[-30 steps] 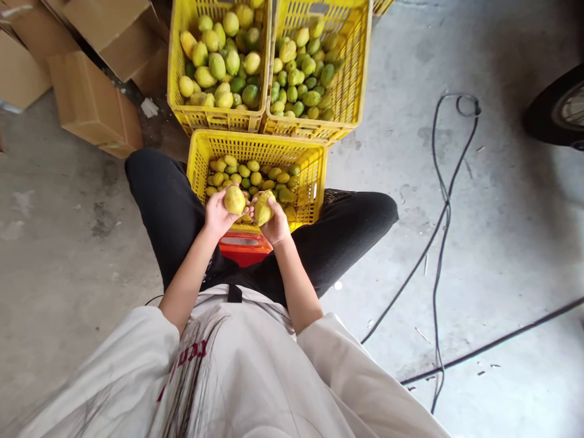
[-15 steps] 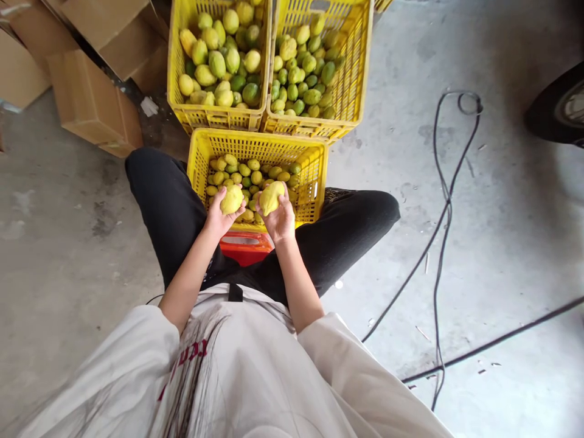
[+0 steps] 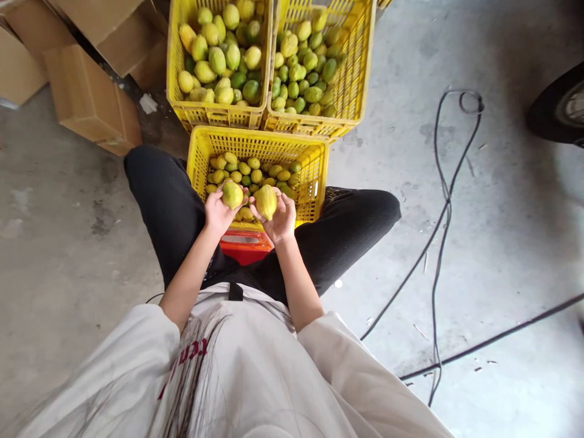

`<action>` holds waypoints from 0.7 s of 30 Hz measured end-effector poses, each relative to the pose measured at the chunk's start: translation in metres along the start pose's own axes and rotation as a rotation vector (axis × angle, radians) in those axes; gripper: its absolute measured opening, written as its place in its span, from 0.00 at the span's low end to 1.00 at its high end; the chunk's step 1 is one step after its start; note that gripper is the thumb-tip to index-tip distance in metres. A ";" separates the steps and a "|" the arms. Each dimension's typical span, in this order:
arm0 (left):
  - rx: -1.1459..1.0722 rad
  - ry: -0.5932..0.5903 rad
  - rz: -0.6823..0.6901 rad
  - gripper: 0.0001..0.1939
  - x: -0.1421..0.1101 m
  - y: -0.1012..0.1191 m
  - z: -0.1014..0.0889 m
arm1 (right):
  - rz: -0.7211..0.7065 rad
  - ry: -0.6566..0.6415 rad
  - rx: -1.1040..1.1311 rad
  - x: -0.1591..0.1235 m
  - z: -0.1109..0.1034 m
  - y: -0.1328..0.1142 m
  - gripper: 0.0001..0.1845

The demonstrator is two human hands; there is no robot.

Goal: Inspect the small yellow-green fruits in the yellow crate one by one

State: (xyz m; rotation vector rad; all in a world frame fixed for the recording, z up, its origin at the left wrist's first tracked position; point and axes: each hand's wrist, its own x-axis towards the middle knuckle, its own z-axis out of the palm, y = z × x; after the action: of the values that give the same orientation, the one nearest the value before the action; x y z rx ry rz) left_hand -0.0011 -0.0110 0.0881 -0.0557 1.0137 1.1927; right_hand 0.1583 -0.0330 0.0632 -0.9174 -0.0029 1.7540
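My left hand (image 3: pixel 219 214) holds a yellow-green lemon (image 3: pixel 232 195) on its palm and fingers. In my right hand (image 3: pixel 281 222) rests a yellow lemon (image 3: pixel 266 202), its pointed tip turned down toward me. The two hands are side by side, a little apart, over the near edge of a yellow plastic crate (image 3: pixel 314 176) between my knees. Inside that crate lie many smaller yellow and green lemons (image 3: pixel 246 180); my hands hide some of them.
Two more yellow crates (image 3: pixel 219 115) (image 3: pixel 353 79) full of lemons stand behind the near one. A red plastic thing (image 3: pixel 244 248) shows under it. Cardboard boxes (image 3: pixel 86 97) lie at left. A black cable (image 3: pixel 440 243) crosses the floor at right, near a wheel (image 3: pixel 561 109).
Both lemons have been turned in my hands: the left one shows a greener side, and the right one's tip points down. My right hand's fingers have loosened, and its lemon sits slightly further left.
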 end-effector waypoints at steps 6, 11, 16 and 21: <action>0.020 0.041 0.030 0.20 -0.003 0.002 0.004 | 0.010 -0.071 0.075 -0.005 0.009 -0.006 0.16; 0.032 0.060 0.045 0.26 -0.006 0.003 0.003 | -0.070 0.037 0.063 -0.002 0.008 -0.006 0.15; 0.040 -0.003 -0.043 0.25 -0.009 0.006 0.008 | -0.083 0.004 -0.013 0.002 0.002 0.001 0.18; 0.069 -0.017 -0.067 0.30 -0.010 0.005 0.008 | -0.082 -0.039 -0.089 0.003 -0.002 0.006 0.25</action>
State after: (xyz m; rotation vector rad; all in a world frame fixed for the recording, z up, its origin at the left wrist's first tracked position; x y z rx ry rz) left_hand -0.0001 -0.0122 0.1023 -0.0245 1.0300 1.0950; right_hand 0.1538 -0.0334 0.0574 -0.9338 -0.1432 1.7062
